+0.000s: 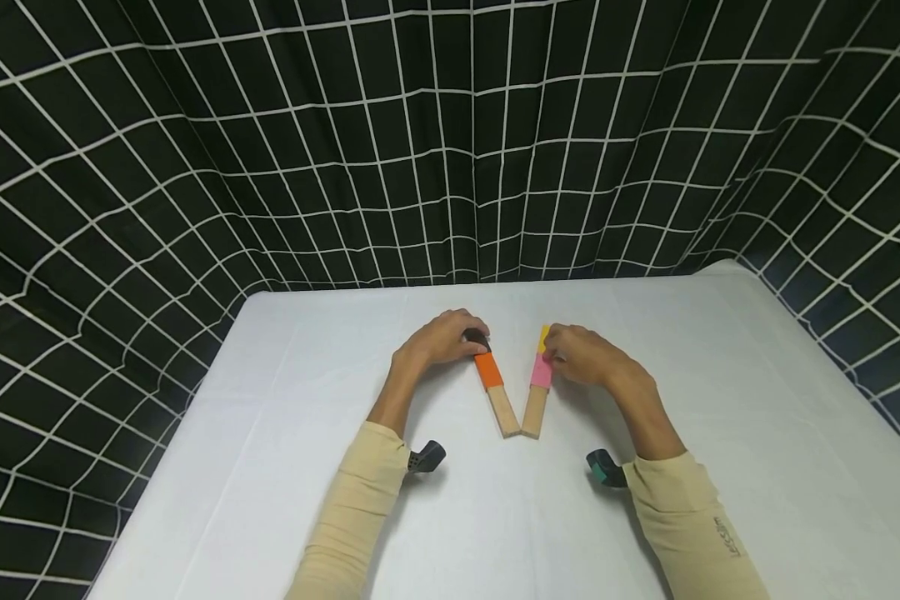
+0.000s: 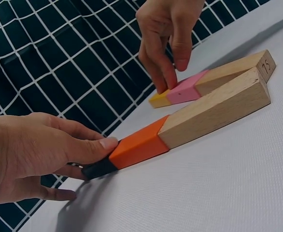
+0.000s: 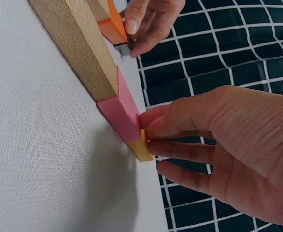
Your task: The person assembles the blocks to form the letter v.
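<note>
Two wooden bars lie on the white table, forming a narrow V whose bare wood ends meet on the near side. One is the orange-and-black bar (image 1: pixel 489 372), bare wood beyond the orange. My left hand (image 1: pixel 444 337) pinches its black far end, thumb near the orange edge. The other, the pink-and-yellow bar (image 1: pixel 541 372), lies to its right. My right hand (image 1: pixel 581 354) holds it around the pink-yellow border with its fingertips; in the right wrist view its lower fingers (image 3: pixel 182 176) are spread off the bar. The number 75 is marked on this bar's wood end (image 2: pixel 266 65).
White cloth covers the table (image 1: pixel 270 467). A black curtain (image 1: pixel 450 150) with a white grid stands behind and at both sides. Dark wrist-worn devices (image 1: pixel 427 457) jut inward from both beige sleeves (image 1: pixel 345 517).
</note>
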Demonstrator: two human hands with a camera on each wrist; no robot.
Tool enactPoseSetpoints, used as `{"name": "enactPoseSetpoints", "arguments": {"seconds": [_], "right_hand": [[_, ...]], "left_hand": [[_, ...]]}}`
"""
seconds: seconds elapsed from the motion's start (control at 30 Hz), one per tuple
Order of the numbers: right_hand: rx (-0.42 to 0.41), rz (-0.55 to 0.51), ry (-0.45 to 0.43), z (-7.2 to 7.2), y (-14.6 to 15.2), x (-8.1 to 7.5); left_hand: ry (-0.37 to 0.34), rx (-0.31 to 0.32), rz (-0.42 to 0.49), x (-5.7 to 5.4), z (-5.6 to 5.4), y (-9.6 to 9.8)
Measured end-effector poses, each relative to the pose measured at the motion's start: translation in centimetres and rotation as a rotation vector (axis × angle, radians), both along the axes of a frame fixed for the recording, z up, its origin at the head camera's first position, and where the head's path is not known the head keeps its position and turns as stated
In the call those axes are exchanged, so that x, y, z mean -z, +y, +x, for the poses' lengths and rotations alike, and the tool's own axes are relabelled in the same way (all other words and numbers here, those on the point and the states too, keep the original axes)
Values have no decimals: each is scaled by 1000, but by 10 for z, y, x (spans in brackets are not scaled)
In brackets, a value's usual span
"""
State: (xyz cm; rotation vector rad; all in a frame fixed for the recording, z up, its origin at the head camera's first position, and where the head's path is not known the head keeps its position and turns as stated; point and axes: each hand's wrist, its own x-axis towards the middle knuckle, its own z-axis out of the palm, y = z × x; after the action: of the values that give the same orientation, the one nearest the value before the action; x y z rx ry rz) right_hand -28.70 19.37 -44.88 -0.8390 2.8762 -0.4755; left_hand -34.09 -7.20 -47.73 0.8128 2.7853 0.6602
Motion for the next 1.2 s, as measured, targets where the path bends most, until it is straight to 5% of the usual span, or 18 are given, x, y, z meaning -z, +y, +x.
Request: {"name": "enactPoseSetpoints", "arguments": {"seconds": [1.2], "right_hand": [[-2, 4, -8, -3, 1, 2]], "left_hand": [[-26, -13, 9, 3, 0, 0]]}}
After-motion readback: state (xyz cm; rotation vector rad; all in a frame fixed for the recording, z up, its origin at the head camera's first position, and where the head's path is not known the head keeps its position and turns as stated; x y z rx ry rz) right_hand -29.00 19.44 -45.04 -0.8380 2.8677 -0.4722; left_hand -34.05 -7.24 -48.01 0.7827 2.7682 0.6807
